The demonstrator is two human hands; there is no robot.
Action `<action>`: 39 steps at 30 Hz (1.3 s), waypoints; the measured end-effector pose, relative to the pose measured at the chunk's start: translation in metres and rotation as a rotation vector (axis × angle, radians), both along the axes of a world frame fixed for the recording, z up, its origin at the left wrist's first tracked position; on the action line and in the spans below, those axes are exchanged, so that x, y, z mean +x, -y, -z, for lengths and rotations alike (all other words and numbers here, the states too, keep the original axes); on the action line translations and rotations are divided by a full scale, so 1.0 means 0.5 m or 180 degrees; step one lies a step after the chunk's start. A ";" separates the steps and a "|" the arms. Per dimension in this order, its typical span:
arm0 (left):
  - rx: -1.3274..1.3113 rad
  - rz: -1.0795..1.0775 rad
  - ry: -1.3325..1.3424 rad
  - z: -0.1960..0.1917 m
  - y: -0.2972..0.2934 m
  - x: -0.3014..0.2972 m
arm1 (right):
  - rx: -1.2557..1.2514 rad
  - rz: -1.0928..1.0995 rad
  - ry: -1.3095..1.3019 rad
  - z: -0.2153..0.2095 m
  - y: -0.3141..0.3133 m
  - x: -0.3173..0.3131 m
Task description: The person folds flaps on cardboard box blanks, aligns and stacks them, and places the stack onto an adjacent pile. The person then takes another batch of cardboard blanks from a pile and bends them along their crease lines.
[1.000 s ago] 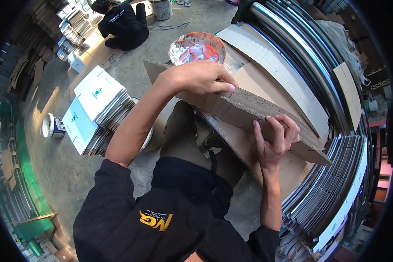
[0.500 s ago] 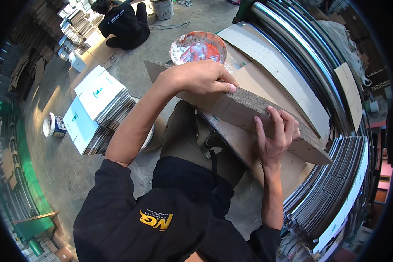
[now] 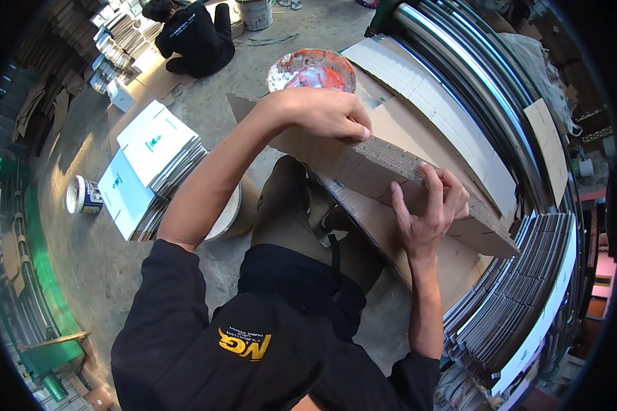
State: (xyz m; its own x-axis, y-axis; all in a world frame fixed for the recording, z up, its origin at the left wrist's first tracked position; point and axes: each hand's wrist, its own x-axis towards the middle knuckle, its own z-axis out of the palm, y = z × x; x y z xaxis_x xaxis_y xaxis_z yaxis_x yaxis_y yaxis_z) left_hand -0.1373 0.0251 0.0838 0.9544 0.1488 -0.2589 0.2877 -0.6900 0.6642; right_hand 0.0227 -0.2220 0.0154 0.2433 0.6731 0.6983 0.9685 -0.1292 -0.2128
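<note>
A long, thick stack of brown corrugated cardboard sheets (image 3: 373,175) stands on edge in front of me, slanting from upper left to lower right. My left hand (image 3: 330,115) reaches over its upper edge, with fingers curled down and thumb pressed against the corrugated rim. Farther right, my right hand (image 3: 433,216) grips the same stack, its fingertips on the top edge and its thumb raised along the near face. Under the stack lies a flat cardboard sheet (image 3: 391,243) on a low surface. Just beyond my left hand sits a bowl (image 3: 312,68) smeared with white and orange-red paste.
Metal rollers (image 3: 473,75) of a machine curve along the far right, beside a pale cardboard sheet (image 3: 425,89). Folded boxes (image 3: 514,301) are packed at the right. White printed cartons (image 3: 158,140) and a small tub (image 3: 82,195) stand left. A person (image 3: 195,38) sits at the upper left.
My left hand and forearm have shifted slightly up and left along the stack. My right thumb has moved a little left. Both hands stay on the cardboard.
</note>
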 end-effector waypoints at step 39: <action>-0.0010 0.0004 0.0427 0.021 0.000 -0.015 | 0.0055 -0.0122 -0.0013 0.003 -0.009 -0.002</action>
